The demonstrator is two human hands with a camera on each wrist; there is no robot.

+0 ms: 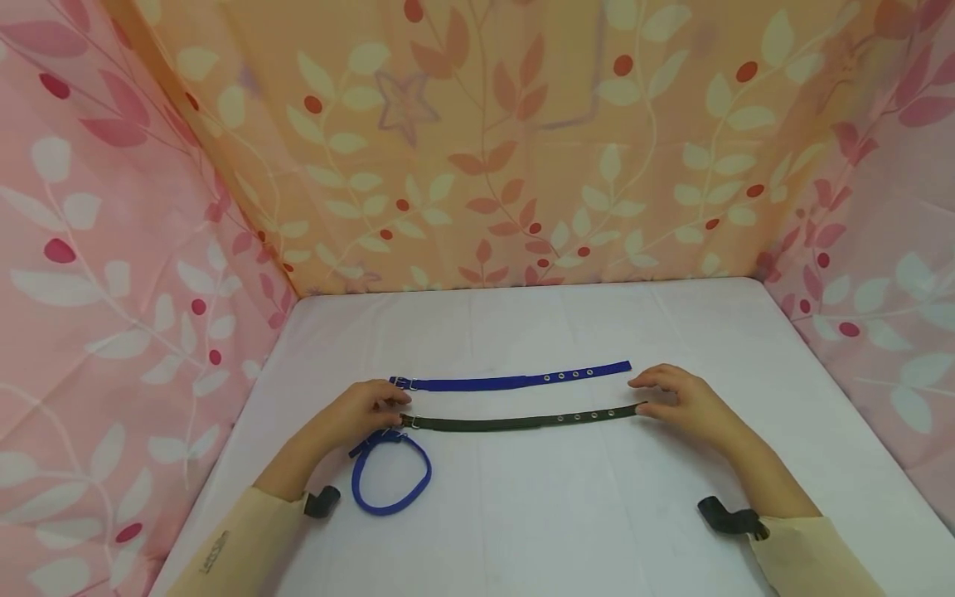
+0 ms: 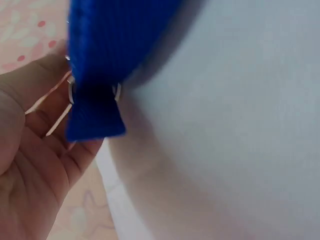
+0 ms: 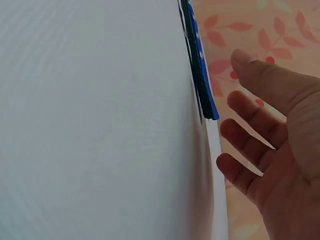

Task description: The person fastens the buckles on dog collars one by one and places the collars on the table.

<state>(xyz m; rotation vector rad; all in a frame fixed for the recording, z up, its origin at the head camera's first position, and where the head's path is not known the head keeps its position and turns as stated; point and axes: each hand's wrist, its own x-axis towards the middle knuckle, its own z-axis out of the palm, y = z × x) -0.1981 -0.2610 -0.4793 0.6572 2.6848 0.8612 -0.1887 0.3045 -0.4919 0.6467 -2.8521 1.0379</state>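
Two collars lie straight, side by side, on the white table [image 1: 597, 514]: a blue collar [image 1: 515, 381] farther from me and a dark green collar [image 1: 522, 420] nearer. My left hand [image 1: 388, 406] rests with relaxed fingers at the dark collar's buckle end. My right hand [image 1: 643, 396] touches its holed tip, fingers spread and relaxed. A second blue collar, buckled into a loop [image 1: 391, 473], lies just below my left hand and fills the left wrist view [image 2: 100, 65] in front of the open palm [image 2: 45, 130]. The right wrist view shows the open right hand [image 3: 260, 145] beside both strap tips [image 3: 202, 90].
Floral cloth walls close in the table: pink on the left [image 1: 112, 290], orange at the back [image 1: 507, 149], pink on the right [image 1: 880, 265]. Black wrist straps [image 1: 727, 516] sit on both forearms.
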